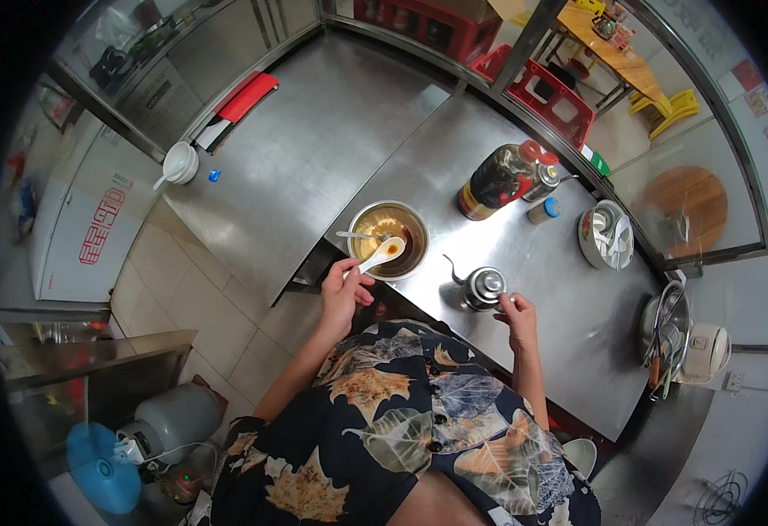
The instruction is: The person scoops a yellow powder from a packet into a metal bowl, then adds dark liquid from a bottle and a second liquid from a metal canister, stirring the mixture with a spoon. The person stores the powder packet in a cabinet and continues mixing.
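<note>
My left hand (344,297) grips the handle of a white soup spoon (384,255), which holds a little dark liquid. The spoon is over a stainless steel bowl (425,253) with yellowish and dark brown liquid inside; a metal spoon (357,235) rests in that bowl. My right hand (518,320) pinches the handle of a small stainless steel long-spouted pot (487,288), which is on the steel table, its spout towards the bowl. Beyond stand a large red-capped bottle of dark liquid (494,179), a second steel pot (543,181) and a blue-lidded jar (544,210).
On the steel table (305,125) lies a red-handled item (249,95) near white bowls (181,162). A basin of white spoons (604,235) stands right, with a metal basin of utensils (665,329) and a rice cooker (707,353) farther right. Glass panels edge the table.
</note>
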Demonstrator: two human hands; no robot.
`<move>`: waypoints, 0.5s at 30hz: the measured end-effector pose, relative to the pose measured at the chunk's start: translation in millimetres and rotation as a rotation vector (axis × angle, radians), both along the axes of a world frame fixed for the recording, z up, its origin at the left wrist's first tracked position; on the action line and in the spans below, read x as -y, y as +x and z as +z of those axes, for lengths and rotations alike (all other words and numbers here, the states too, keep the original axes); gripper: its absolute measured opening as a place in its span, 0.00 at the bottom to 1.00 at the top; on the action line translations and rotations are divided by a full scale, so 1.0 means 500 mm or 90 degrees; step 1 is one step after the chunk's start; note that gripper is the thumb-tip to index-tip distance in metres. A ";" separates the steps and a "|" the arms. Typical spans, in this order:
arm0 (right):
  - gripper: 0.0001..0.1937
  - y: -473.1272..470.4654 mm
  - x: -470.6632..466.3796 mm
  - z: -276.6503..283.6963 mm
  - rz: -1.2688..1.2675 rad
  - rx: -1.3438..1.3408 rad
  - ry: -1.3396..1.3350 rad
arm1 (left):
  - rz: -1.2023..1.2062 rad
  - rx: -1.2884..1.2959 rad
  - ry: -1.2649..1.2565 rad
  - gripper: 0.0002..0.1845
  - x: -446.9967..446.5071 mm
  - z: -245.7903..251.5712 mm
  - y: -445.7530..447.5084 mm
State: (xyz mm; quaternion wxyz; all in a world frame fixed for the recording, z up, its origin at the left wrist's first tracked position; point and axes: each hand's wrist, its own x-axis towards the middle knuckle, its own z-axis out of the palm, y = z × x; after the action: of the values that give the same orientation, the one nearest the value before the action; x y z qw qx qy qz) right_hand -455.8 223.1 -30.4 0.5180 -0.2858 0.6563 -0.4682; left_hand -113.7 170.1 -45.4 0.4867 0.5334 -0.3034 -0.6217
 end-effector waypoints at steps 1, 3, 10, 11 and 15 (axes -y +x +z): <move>0.14 0.022 0.011 0.006 0.034 -0.006 -0.014 | -0.003 -0.001 -0.002 0.13 0.001 0.003 0.003; 0.16 0.058 0.030 0.006 0.053 -0.008 -0.013 | -0.006 -0.004 -0.002 0.13 0.001 0.003 0.003; 0.19 0.067 0.087 -0.002 0.180 -0.089 -0.019 | 0.030 -0.039 0.003 0.13 -0.012 -0.009 -0.023; 0.19 0.065 0.093 -0.001 0.188 -0.100 -0.014 | 0.033 -0.044 -0.005 0.13 -0.016 -0.010 -0.025; 0.21 0.058 0.120 0.011 0.228 -0.201 -0.003 | 0.061 -0.048 -0.011 0.13 -0.029 -0.011 -0.029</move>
State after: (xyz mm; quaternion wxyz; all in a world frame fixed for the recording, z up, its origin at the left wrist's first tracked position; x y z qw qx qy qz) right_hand -426.7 163.2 -24.8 0.4829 -0.4684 0.6670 -0.3202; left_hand -128.0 184.4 -50.8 0.5314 0.5194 -0.2647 -0.6146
